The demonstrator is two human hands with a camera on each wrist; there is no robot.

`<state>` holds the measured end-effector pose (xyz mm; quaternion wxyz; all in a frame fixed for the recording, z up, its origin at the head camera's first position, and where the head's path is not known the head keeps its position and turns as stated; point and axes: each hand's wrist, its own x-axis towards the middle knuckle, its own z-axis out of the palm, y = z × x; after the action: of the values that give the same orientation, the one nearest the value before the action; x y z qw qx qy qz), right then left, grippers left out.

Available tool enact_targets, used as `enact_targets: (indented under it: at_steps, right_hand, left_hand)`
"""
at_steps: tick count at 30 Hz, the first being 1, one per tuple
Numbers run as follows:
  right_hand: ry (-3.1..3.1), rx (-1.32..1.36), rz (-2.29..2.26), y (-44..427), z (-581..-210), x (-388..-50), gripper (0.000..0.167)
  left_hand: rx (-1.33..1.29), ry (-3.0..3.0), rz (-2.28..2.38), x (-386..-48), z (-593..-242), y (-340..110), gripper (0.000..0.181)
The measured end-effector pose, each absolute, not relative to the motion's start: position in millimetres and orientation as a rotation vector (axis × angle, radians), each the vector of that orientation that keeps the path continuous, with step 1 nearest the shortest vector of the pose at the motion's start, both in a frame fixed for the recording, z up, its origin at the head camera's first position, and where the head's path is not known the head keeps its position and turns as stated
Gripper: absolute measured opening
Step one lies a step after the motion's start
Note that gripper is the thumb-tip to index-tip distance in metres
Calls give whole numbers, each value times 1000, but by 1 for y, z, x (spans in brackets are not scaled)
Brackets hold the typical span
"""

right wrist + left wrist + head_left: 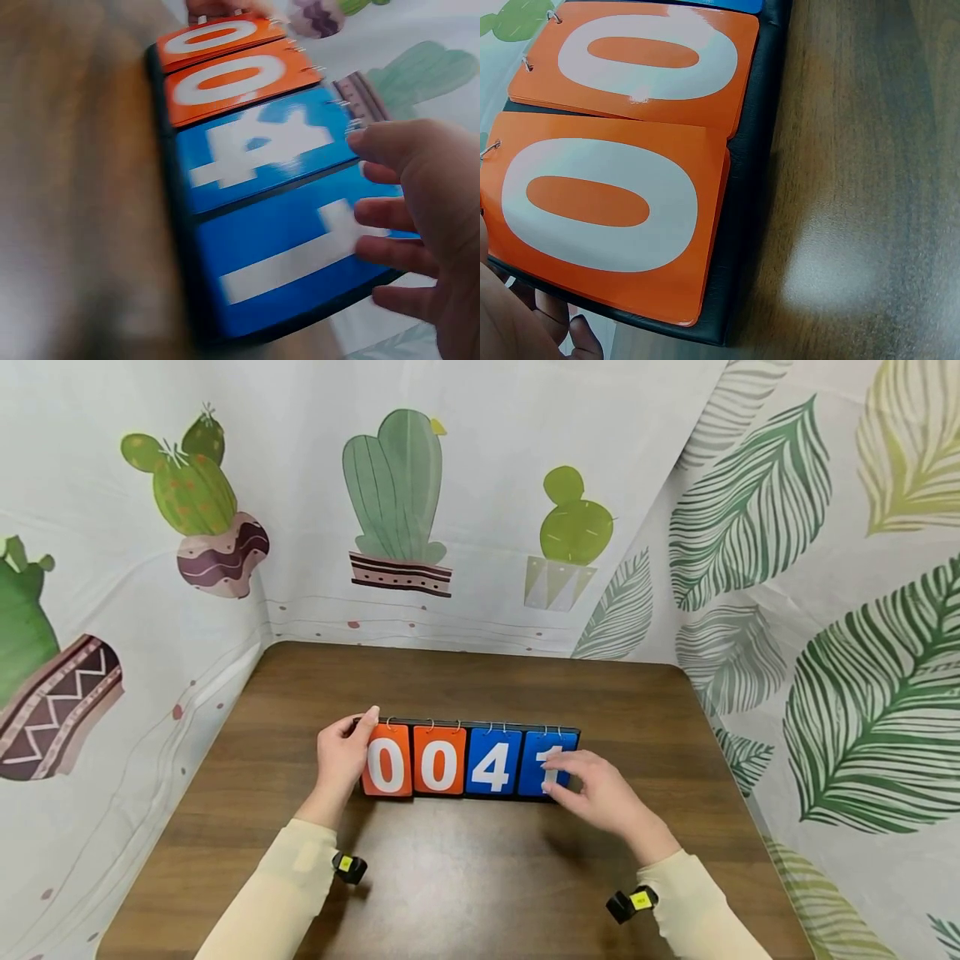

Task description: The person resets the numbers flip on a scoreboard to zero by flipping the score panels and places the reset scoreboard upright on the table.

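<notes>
A tabletop flip scoreboard [466, 762] with a black backing stands on the table, its ringed number cards reading 0, 0, 4, 1. Two orange cards [607, 202] are on the left and two blue cards [292, 255] on the right. My left hand [343, 760] grips the left end, thumb at the front top corner and fingers behind the backing. Over the blue 1 card hovers my right hand [598, 792], fingers spread and loosely bent, partly covering the digit. In the right wrist view no card sits between its fingers; whether a fingertip touches the card is unclear.
The brown wooden table [465, 877] extends around the scoreboard, its back edge against a cloth [487, 527] printed with cacti. A leaf-patterned cloth [750, 693] hangs on the right. Black wrist cameras [630, 903] sit at both sleeves.
</notes>
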<state>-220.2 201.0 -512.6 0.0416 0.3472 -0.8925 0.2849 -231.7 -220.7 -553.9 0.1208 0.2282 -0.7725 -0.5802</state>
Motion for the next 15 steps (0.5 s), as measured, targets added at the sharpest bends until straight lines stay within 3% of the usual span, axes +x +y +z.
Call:
enact_targets:
  at_steps: [5,10,15]
  right_hand:
    - [-2826,1070,1182,211,-474,-243,29]
    - [-2749,972,1414,224,-448,-281,13]
    - [-2706,761,1729,230,-454,-318,25]
  left_hand:
    - [671,-2262,-1705,-231,-554,-221,68]
    - [660,-2259,-1706,-230,-553,-220,67]
    - [655,-2250,-1691,-231,-552,-219,66]
